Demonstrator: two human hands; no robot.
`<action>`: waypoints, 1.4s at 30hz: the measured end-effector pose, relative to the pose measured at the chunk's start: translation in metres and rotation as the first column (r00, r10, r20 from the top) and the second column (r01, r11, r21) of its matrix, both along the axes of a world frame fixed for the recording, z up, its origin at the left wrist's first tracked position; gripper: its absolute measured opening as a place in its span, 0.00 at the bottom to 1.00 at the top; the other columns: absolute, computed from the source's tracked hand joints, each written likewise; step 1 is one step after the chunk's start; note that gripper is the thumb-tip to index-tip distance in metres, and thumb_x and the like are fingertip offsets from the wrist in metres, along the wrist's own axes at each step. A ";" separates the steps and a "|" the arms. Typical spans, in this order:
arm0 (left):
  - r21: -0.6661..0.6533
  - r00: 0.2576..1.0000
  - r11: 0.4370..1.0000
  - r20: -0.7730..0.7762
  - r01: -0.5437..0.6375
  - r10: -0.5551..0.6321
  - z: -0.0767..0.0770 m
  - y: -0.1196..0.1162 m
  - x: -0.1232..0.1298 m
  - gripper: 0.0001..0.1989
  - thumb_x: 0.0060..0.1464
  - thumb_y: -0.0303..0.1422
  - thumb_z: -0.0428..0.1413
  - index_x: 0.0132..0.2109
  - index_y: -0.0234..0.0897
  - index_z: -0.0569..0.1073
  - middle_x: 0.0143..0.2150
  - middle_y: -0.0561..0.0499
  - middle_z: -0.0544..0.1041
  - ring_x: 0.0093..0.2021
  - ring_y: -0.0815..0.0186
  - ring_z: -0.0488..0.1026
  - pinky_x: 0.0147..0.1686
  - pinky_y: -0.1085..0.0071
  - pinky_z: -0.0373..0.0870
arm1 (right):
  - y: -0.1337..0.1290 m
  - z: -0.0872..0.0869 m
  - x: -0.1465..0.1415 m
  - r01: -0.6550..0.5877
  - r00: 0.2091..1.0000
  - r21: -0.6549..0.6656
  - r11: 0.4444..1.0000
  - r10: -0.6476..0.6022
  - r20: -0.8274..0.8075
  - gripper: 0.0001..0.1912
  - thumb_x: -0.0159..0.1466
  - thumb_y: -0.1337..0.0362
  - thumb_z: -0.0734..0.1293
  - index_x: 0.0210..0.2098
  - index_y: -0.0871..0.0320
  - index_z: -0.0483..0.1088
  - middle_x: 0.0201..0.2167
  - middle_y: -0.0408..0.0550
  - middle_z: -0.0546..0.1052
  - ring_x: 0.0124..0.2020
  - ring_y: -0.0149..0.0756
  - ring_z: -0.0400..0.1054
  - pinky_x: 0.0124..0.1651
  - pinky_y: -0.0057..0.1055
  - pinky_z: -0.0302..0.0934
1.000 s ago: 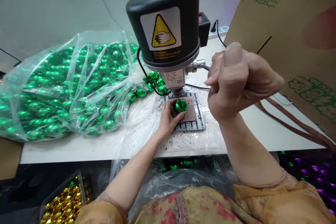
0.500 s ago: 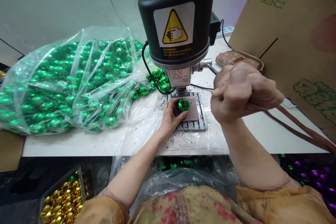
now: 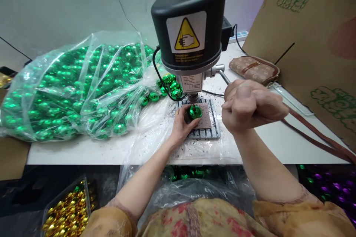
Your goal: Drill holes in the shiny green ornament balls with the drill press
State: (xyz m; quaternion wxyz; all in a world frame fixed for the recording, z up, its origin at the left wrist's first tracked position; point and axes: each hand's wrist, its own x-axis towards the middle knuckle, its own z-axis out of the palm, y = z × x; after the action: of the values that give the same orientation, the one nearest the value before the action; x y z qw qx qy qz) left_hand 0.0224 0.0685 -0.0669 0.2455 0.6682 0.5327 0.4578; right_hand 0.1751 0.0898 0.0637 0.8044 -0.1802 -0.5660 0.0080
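A black drill press [image 3: 189, 26] with a yellow warning label stands over a slotted metal base [image 3: 215, 131]. My left hand [image 3: 182, 124] grips a shiny green ball [image 3: 195, 112] between thumb and fingers, on a pinkish board [image 3: 205, 120] directly below the chuck [image 3: 193, 98]. Around the end of the press's metal lever [image 3: 224, 77], my right hand [image 3: 247, 107] is closed in a fist. Dark shavings are scattered on the board and base.
A clear bag of green balls [image 3: 83, 89] lies to the left. A patterned pouch [image 3: 253, 68] and a cardboard box [image 3: 314, 44] are at the right. Gold balls [image 3: 66, 211] fill a bin at lower left; purple balls [image 3: 336, 189] are at lower right.
My right hand has moved slightly down and to the left with the lever, and more of the pouch shows. My left hand stays on the green ball. The camera view has shifted a little.
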 end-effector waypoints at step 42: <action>0.076 0.976 0.991 -0.184 -0.108 0.120 0.006 0.079 -0.096 0.21 0.48 0.28 0.63 0.51 0.38 0.74 0.50 0.45 0.72 0.47 0.62 0.73 0.51 0.65 0.71 | 0.006 0.063 -0.008 -0.137 0.976 -0.080 0.987 0.121 -0.178 0.20 0.66 0.69 0.64 0.17 0.60 0.62 0.15 0.37 0.61 0.18 0.18 0.53 0.26 0.28 0.46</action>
State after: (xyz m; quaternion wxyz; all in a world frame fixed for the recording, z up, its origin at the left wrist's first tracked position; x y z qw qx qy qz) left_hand -0.0739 0.1479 -0.0606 0.1452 0.6846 0.5755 0.4231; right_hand 0.1669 0.0954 0.1267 0.8392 -0.1783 -0.5036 0.1017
